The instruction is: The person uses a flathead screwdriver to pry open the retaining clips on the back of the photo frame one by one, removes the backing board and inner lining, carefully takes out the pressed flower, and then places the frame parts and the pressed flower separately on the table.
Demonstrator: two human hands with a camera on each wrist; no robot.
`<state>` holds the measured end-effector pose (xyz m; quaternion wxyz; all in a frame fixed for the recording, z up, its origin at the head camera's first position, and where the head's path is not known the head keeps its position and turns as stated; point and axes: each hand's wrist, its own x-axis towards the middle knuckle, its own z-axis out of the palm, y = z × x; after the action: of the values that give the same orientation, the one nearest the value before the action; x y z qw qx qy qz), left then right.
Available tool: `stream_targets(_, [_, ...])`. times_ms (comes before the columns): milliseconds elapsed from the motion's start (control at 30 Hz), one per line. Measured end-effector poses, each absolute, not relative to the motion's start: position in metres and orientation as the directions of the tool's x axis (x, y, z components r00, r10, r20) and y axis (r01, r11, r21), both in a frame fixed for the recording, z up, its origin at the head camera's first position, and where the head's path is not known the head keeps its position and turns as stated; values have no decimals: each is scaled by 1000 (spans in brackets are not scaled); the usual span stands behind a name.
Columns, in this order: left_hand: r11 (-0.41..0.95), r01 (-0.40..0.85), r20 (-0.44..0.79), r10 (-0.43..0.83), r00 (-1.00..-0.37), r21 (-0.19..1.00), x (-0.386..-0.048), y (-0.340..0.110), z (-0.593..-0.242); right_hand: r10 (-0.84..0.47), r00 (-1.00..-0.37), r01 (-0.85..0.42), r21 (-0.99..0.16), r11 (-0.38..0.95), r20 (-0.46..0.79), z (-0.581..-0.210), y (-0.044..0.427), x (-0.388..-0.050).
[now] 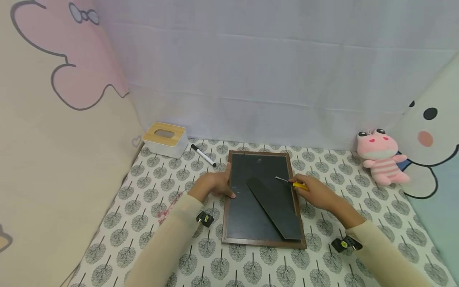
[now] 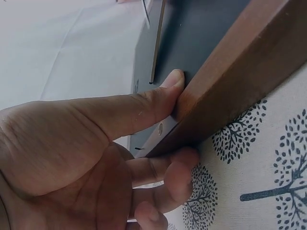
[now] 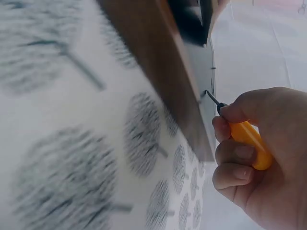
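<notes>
A picture frame [image 1: 265, 244] with a brown wooden border lies with its dark backing board [image 1: 251, 215] facing up. On the board a long dark stand leg [image 1: 272, 207] slants down to the lower right. My left hand [image 1: 216, 184] grips the frame's left side. In the left wrist view its thumb [image 2: 160, 96] is on top and the other fingers curl at the side and underneath. My right hand [image 1: 315, 192] holds a screwdriver by its yellow handle [image 3: 250, 139]. Its thin metal shaft [image 1: 281, 179] points left over the board, near the right border.
A white tissue box [image 1: 166, 139] with a wooden lid stands at the back left. Beside it lies a black-capped marker [image 1: 203, 155]. A pink frog plush [image 1: 381, 157] sits at the far right. Tree-patterned cloth [image 1: 204, 263] covers the table, with a white curtain [image 1: 258, 79] behind.
</notes>
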<state>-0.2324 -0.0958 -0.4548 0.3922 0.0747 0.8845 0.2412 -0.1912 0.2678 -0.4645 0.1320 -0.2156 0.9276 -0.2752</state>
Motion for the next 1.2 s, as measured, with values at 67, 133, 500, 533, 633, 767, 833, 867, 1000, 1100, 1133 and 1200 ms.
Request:
stream_targets(67, [879, -46, -660, 321, -679, 475, -232, -96, -454, -453, -884, -320, -553, 770, -119, -465, 277, -182])
stream_targets(133, [877, -37, -653, 328, -682, 479, -233, -96, -454, -441, -891, -318, -542, 778, -110, -466, 285, -174])
stream_targets(500, [853, 10, -611, 382, -693, 522, -233, -99, -455, -379, -924, -296, -534, 792, -51, -471, 318, -147])
stream_targets(533, [855, 9, -614, 379, -693, 518, -233, -99, -456, -368, -928, -286, -520, 805, -59, -473, 321, -146])
stream_targets(633, [859, 6, -619, 373, -691, 512, -231, -99, -457, -323, -942, -238, -488, 840, -95, -478, 328, -143])
stream_targets(767, [849, 3, -608, 381, -696, 528, -231, -101, -460, -229, -967, -157, -438, 885, -116, -482, 336, -138])
stream_targets(833, [839, -4, -604, 388, -696, 544, -231, -102, -461, -191, -974, -124, -417, 901, -123, -483, 339, -135])
stream_targets(867, [836, -6, -603, 391, -696, 549, -231, -102, -460, -174, -976, -108, -407, 907, -129, -483, 340, -133])
stream_targets(1000, [834, -3, -601, 394, -695, 551, -229, -102, -460, -133, -980, -73, -351, 933, -150, -484, 339, -126])
stream_targets(1100, [835, 3, -596, 395, -699, 550, -228, -102, -460, -116, -988, -78, -312, 947, -105, -485, 336, -123])
stream_targets(1133, [836, 10, -592, 397, -701, 549, -228, -103, -460, -107, -990, -76, -307, 949, -88, -485, 335, -122])
stream_targets(1200, [835, 25, -583, 405, -705, 550, -228, -103, -461, -90, -994, -69, -301, 951, -57, -486, 335, -122])
